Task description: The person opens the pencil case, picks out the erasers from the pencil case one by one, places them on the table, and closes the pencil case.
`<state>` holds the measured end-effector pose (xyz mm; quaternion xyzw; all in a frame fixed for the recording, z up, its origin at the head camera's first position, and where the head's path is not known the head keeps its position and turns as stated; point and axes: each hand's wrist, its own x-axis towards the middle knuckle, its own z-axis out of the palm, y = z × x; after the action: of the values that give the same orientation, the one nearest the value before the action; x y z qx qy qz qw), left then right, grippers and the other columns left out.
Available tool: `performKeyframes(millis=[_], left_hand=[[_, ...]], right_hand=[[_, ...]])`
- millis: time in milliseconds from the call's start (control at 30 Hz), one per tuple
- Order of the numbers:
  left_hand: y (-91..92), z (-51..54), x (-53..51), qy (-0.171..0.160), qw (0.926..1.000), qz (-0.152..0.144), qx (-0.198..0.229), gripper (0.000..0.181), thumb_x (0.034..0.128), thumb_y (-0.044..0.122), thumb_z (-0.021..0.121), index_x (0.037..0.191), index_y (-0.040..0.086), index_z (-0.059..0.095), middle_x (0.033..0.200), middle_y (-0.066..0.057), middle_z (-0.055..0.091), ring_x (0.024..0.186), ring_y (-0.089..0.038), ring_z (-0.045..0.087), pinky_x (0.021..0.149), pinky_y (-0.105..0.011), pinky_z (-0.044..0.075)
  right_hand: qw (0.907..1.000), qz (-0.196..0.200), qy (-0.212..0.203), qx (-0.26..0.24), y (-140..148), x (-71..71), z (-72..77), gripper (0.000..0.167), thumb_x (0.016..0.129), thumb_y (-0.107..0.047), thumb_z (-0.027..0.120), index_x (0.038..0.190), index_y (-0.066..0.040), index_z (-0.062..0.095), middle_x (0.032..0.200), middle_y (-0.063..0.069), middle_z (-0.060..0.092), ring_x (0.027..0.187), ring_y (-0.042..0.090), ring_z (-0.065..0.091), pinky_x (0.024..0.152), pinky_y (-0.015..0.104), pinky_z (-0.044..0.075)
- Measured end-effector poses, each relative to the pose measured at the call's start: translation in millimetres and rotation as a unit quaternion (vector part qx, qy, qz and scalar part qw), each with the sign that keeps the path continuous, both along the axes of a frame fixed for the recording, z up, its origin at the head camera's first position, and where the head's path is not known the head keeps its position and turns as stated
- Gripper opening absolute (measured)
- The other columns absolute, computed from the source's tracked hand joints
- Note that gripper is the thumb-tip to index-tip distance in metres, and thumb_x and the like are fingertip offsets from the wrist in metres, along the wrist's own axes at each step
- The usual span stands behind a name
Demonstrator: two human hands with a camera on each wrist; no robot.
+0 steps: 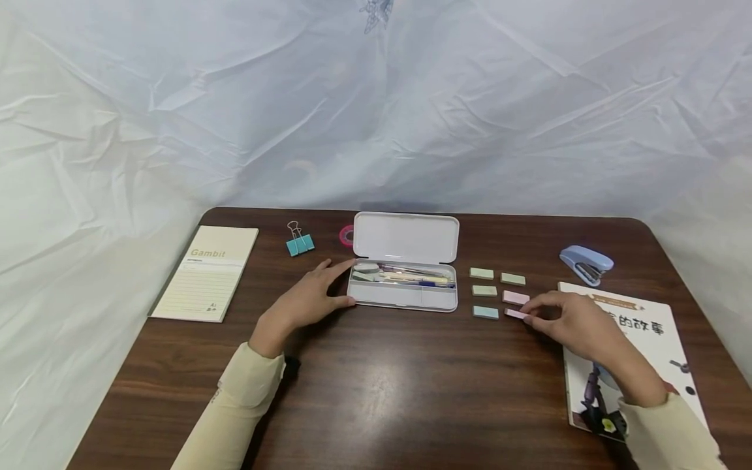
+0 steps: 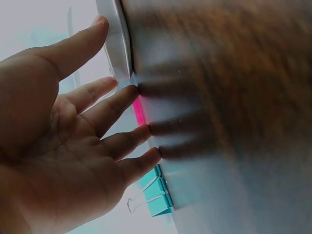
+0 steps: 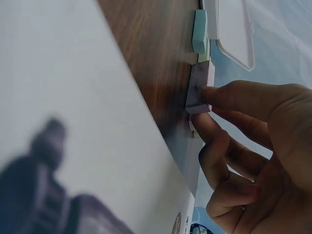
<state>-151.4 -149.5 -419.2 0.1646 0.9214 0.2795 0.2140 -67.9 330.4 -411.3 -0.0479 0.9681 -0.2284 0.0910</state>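
My left hand [image 1: 307, 297] rests at the left side of an open white pencil case [image 1: 405, 236], its fingers spread and its thumb at the lower left corner. Pens and pencils [image 1: 417, 277] lie in the case, beside pale pieces at its left end. My right hand [image 1: 578, 323] pinches the end of a small pink eraser [image 1: 515, 314] between thumb and fingers; the right wrist view shows this eraser [image 3: 199, 83] close up. Nearby on the table lie another pink eraser [image 1: 516, 297], a blue eraser [image 1: 485, 313] and several pale green erasers [image 1: 484, 291].
A booklet [image 1: 652, 333] lies under my right forearm, with a blue stapler [image 1: 587, 262] behind it. On the left are a cream notepad [image 1: 205, 274] and a teal binder clip [image 1: 300, 245]. A pink tape roll [image 1: 346, 235] sits beside the case lid.
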Motion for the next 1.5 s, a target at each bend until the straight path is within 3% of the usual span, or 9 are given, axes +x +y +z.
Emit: performKeyframes(millis=[67, 233, 467, 667, 1133, 1233, 1267, 1400, 1500], left_hand=[[1.9, 6.5, 2.0, -0.008, 1.0, 0.001, 0.0, 0.085, 0.1113, 0.041, 0.077, 0.183, 0.028, 0.033, 0.186, -0.024, 0.036, 0.18, -0.049, 0.017, 0.137, -0.08, 0.029], [-3.4, -3.2, -1.0, 0.005, 0.9999, -0.006, 0.008, 0.086, 0.1098, 0.046, 0.078, 0.182, 0.03, 0.034, 0.184, -0.021, 0.041, 0.179, -0.05, 0.019, 0.135, -0.082, 0.031], [-12.6, -29.1, -12.2, 0.031, 0.9993, -0.013, 0.016, 0.09, 0.1069, 0.052, 0.08, 0.182, 0.034, 0.034, 0.184, -0.013, 0.045, 0.178, -0.049, 0.023, 0.132, -0.082, 0.036], [-13.5, -30.1, -13.1, 0.026, 0.9994, -0.011, 0.017, 0.091, 0.1063, 0.053, 0.081, 0.182, 0.036, 0.033, 0.185, -0.011, 0.044, 0.179, -0.046, 0.022, 0.133, -0.081, 0.035], [-3.5, -0.3, -0.6, 0.006, 0.9997, -0.014, 0.017, 0.085, 0.11, 0.044, 0.078, 0.182, 0.029, 0.035, 0.185, -0.014, 0.042, 0.179, -0.049, 0.02, 0.136, -0.08, 0.032], [-3.2, -0.4, 0.4, 0.01, 0.9996, -0.016, 0.021, 0.085, 0.1104, 0.046, 0.077, 0.182, 0.029, 0.035, 0.185, -0.015, 0.042, 0.179, -0.049, 0.02, 0.136, -0.08, 0.031], [-5.2, -6.1, -0.6, 0.021, 0.9993, -0.02, 0.023, 0.084, 0.1108, 0.051, 0.075, 0.182, 0.031, 0.035, 0.185, -0.014, 0.043, 0.179, -0.048, 0.021, 0.135, -0.08, 0.033], [-2.1, 0.3, 0.7, 0.013, 0.9996, -0.014, 0.018, 0.083, 0.1118, 0.044, 0.075, 0.182, 0.028, 0.035, 0.185, -0.015, 0.042, 0.179, -0.048, 0.019, 0.137, -0.078, 0.031], [-3.4, -6.6, -3.3, 0.012, 0.9998, -0.007, 0.015, 0.085, 0.11, 0.042, 0.078, 0.182, 0.03, 0.035, 0.186, -0.013, 0.042, 0.18, -0.047, 0.02, 0.138, -0.077, 0.031]], right_hand=[[1.0, 0.001, 0.001, 0.0, -1.6, 0.9, -0.4, 0.009, 0.101, -0.019, 0.086, 0.11, -0.016, 0.088, 0.114, 0.016, 0.085, 0.079, 0.015, 0.059, 0.066, 0.031, 0.042], [1.0, 0.004, 0.005, -0.005, -3.7, 2.1, -2.1, 0.006, 0.1, -0.018, 0.087, 0.106, -0.019, 0.086, 0.103, 0.005, 0.082, 0.078, 0.014, 0.059, 0.065, 0.029, 0.042], [0.9999, 0.006, 0.001, -0.012, -4.9, 1.7, -3.3, 0.008, 0.1, -0.015, 0.087, 0.104, -0.019, 0.083, 0.097, -0.001, 0.076, 0.076, 0.012, 0.054, 0.068, 0.028, 0.042], [0.9995, 0.005, -0.005, -0.03, -5.6, 1.7, -5.3, 0.01, 0.099, -0.015, 0.089, 0.102, -0.02, 0.081, 0.096, -0.002, 0.073, 0.077, 0.011, 0.053, 0.069, 0.027, 0.041], [0.9993, 0.004, -0.008, -0.035, -6.8, 2.7, -2.6, 0.011, 0.098, -0.02, 0.091, 0.103, -0.02, 0.081, 0.099, -0.002, 0.074, 0.08, 0.013, 0.054, 0.07, 0.028, 0.042], [0.999, 0.002, 0.004, -0.045, -14.7, -1.4, 1.2, 0.013, 0.099, -0.025, 0.092, 0.105, -0.02, 0.083, 0.101, -0.002, 0.078, 0.083, 0.013, 0.058, 0.073, 0.028, 0.045], [0.9986, 0.003, 0.007, -0.052, -18.3, -3.5, 2.5, 0.014, 0.099, -0.026, 0.092, 0.107, -0.019, 0.083, 0.101, -0.001, 0.079, 0.083, 0.013, 0.059, 0.073, 0.028, 0.046], [0.9959, 0.013, 0.004, -0.089, -40.3, -15.3, 7.2, 0.019, 0.101, -0.026, 0.09, 0.116, -0.015, 0.085, 0.104, 0.001, 0.082, 0.079, 0.008, 0.063, 0.07, 0.026, 0.049], [0.9927, 0.026, 0.0, -0.118, -63.1, -26.7, 9.2, 0.019, 0.104, -0.024, 0.087, 0.12, -0.015, 0.084, 0.108, 0.003, 0.082, 0.073, 0.009, 0.06, 0.068, 0.027, 0.049]])
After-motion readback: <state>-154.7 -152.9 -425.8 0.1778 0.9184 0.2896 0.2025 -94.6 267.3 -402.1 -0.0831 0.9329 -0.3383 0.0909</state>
